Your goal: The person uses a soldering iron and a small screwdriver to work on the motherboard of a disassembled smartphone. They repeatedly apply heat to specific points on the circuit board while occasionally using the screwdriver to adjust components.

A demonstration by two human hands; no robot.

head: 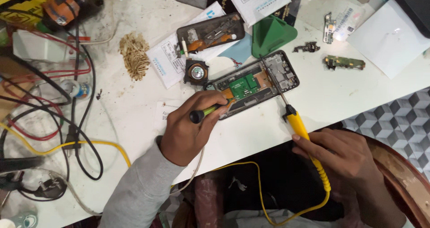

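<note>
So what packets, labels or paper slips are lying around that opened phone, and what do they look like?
White padded envelope: top centre, rectangular, printed label.
White paper slip: under the second opened phone, black print, blue mark.
Clear bag: upper right, white barcode label.
Plain white sheet: far right.
Small white slip: beside the left hand.

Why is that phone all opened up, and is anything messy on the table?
The phone lies with its back off, green board showing, while the left hand and right hand hold tools to it. Loose circuit pieces lie scattered, and tangled wires crowd the table's left side.
</note>
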